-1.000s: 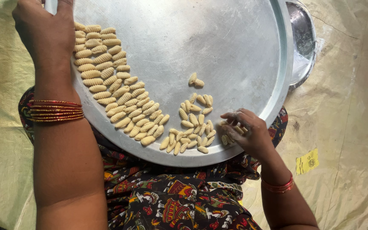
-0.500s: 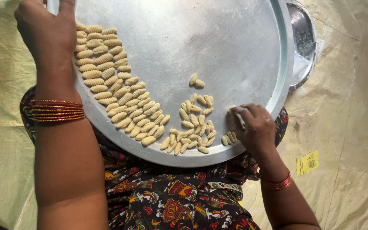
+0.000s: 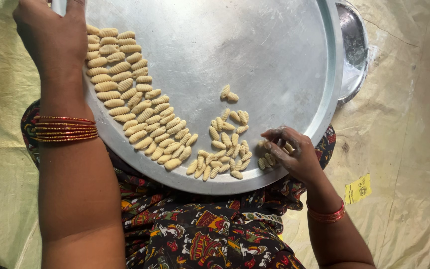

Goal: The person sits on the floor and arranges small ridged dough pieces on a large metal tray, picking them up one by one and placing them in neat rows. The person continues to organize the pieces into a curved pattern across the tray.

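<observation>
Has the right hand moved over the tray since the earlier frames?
Yes, slightly. The right hand shifted along the round metal tray near its rim, among the ridged dough pieces; the tray itself stayed put.

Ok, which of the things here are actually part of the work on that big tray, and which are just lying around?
In use:
round metal tray
ridged dough pieces laid on it
left hand gripping the tray's rim
right hand on the pieces at the near edge

Lying about:
smaller steel dish beyond the tray
yellow paper scrap
pale ground sheet
</observation>
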